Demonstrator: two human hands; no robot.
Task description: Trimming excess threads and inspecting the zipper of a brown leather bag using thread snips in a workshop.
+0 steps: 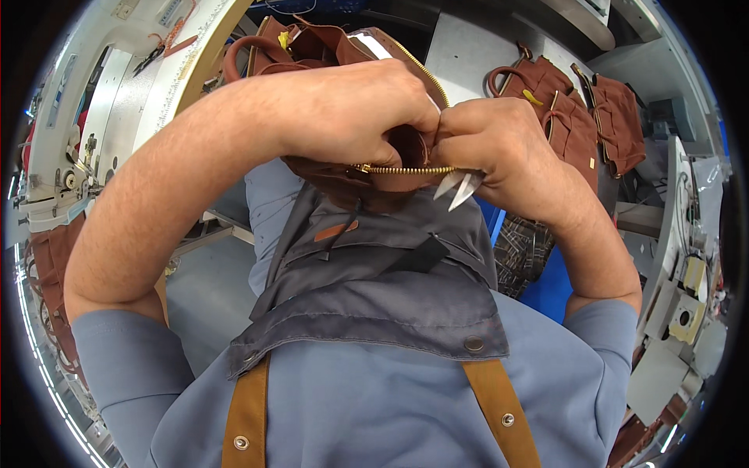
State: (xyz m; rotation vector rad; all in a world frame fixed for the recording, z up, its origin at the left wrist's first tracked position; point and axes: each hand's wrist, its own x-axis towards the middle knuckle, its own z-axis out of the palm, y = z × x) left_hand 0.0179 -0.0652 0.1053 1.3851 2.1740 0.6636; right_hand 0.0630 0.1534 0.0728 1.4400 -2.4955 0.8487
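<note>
Head view: both hands up close to the chest, working a brown leather bag [335,47] held in the air over the grey apron bib [374,265], not resting on any bench. Left hand [355,113] is curled tight, fingers closed on the bag's edge just above the brass zipper [402,168]. Right hand [499,144] is pinched closed on the zipper end and the leather beside it, w/ small metal snips [462,187] tucked in the same fist, blades poking out below, tips a little apart. The hands touch each other at the knuckles.

Handling, as I judge it: bag leather looks soft and floppy, folds under the fingers, light enough for a two-hand hold; zipper tape is the firmer line, so best gripped along the seam either side of the teeth. Snip points are sharp, near leather and fingers.

Containers: bag mouth is partly open at top, white paper-ish stuffing [374,43] shows inside; rest of the inside hidden. More brown bags [569,117] stand on the bench at upper right, well apart, contents can't tell. Sewing machine [117,101] at upper left.
</note>
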